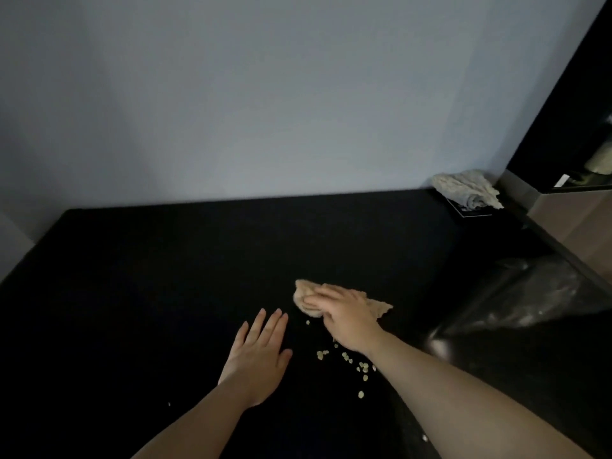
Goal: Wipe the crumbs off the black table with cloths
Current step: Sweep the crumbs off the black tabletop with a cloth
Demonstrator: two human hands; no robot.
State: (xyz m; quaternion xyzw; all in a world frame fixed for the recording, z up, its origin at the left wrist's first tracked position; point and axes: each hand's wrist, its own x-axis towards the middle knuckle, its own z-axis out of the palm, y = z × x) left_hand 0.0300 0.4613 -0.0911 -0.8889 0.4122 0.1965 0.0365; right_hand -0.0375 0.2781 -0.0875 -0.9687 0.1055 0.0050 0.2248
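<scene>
We seem to be in a plain room of a home: a bare pale wall [265, 94] meets a black desk [165, 276] strewn with crumbs [357, 362], a spare cloth [467, 188] lies in the far corner, and wood-look flooring [576, 223] shows at right beside a dark cabinet [569, 111].

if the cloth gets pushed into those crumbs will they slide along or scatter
The crumbs look small, loose and light, lying spread on the smooth black table, so they would probably slide easily. Some may well scatter or slip past the cloth, since it sits bunched and uneven under the right hand.
</scene>
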